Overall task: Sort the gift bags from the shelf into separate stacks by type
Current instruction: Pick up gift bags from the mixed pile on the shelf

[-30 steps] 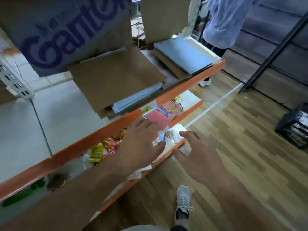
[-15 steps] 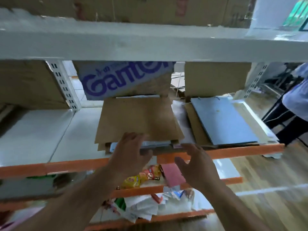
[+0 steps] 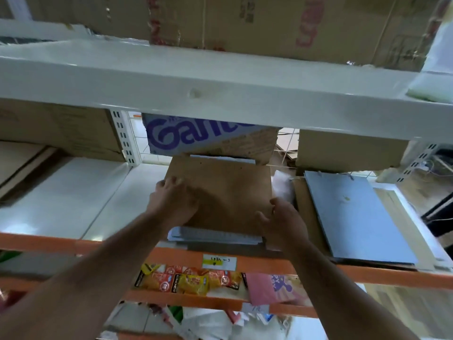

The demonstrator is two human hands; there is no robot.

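Observation:
A flat brown paper gift bag [image 3: 228, 190] lies on top of a pile on the white shelf [image 3: 68, 200], with pale blue-grey bags [image 3: 215, 235] showing under its front edge. My left hand [image 3: 174, 200] rests on the brown bag's left edge, fingers spread. My right hand [image 3: 282, 222] is at the bag's right front corner, thumb out toward the bag; whether it grips is unclear. To the right lies a second pile topped by a blue-grey bag [image 3: 355, 214] over brown and cream ones.
A blue-printed cardboard box [image 3: 196, 133] and a plain carton [image 3: 343, 150] stand behind the piles. A white shelf beam [image 3: 220, 94] hangs low overhead. Snack packets [image 3: 188, 280] and a pink bag [image 3: 269, 288] sit on the lower orange-edged shelf [image 3: 367, 273].
The view has risen from the lower shelves and floor to the middle shelf. Both hands have moved up and forward onto the brown bag on the left pile.

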